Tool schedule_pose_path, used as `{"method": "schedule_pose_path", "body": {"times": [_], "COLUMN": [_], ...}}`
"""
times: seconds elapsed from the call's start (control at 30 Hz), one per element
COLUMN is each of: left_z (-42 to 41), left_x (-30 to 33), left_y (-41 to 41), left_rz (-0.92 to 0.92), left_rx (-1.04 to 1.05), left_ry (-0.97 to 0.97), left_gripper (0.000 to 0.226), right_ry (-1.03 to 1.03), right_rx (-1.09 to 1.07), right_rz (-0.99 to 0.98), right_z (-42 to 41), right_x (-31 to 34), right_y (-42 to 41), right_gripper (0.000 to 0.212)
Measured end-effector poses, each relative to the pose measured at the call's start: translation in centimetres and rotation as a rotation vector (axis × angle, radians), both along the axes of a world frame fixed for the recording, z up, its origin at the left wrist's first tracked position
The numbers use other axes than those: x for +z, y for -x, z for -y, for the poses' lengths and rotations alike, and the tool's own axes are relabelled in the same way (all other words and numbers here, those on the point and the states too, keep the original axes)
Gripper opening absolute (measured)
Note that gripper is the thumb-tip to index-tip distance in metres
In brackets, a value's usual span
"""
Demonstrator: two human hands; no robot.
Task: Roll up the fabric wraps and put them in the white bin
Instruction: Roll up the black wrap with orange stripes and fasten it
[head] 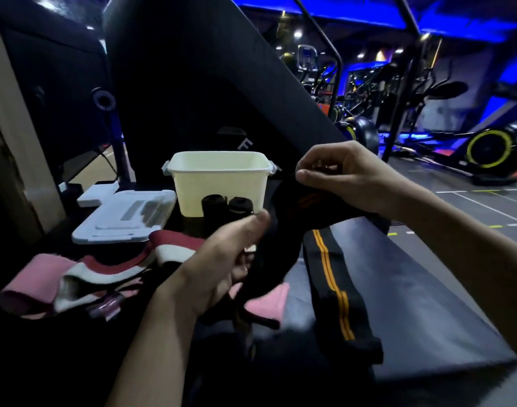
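A black fabric wrap with orange stripes [333,277] stretches between both hands and trails down over the dark bench pad. My right hand [345,177] pinches its upper end between thumb and fingers. My left hand [225,257] grips the wrap lower down, at the middle of the view. The white bin [219,177] stands open behind the hands. Two rolled black wraps [226,208] stand upright just in front of the bin. A maroon and white wrap [119,268] and pink wraps [31,283] lie unrolled at the left.
The bin's pale lid [125,215] lies left of the bin, with a white box behind it. A large black padded machine part [192,83] rises behind the bin. Exercise bikes and gym floor fill the right background. The grey bench pad [413,304] extends to the right.
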State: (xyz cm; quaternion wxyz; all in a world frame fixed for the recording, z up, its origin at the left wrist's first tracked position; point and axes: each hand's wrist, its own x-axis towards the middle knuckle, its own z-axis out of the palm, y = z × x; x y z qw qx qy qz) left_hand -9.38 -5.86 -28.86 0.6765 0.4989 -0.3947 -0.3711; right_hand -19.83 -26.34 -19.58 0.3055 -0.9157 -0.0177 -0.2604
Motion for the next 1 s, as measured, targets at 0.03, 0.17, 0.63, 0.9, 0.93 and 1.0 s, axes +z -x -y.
{"method": "schedule_pose_path", "body": {"times": [0.03, 0.17, 0.63, 0.9, 0.93, 1.0], "left_z": [0.3, 1.6, 2.1, 2.8, 2.8, 3.0], "left_x": [-0.2, -1.1, -2.4, -2.7, -2.7, -2.5], "left_y": [0.3, 1.0, -1.2, -0.3, -0.3, -0.7], "left_rz": [0.106, 0.324, 0.407, 0.643, 0.625, 0.65], "left_rx": [0.0, 0.056, 0.067, -0.044, -0.039, 0.033], "left_ry": [-0.049, -0.194, -0.305, -0.53, -0.522, -0.475], "left_gripper": [0.037, 0.013, 0.015, 0.036, 0.028, 0.023], "right_ry": [0.035, 0.147, 0.713, 0.632, 0.571, 0.417], "right_rx": [-0.009, -0.08, -0.195, -0.579, -0.637, -0.676], "right_rz": [-0.037, -0.083, -0.273, -0.087, -0.078, -0.05], "right_z": [0.1, 1.2, 7.8, 10.2, 10.4, 11.0], "right_x": [0.2, 0.5, -2.2, -4.7, -5.0, -5.7], "right_y": [0.0, -0.1, 1.8, 2.9, 3.0, 3.2], "right_gripper": [0.008, 0.003, 0.013, 0.025, 0.024, 0.022]}}
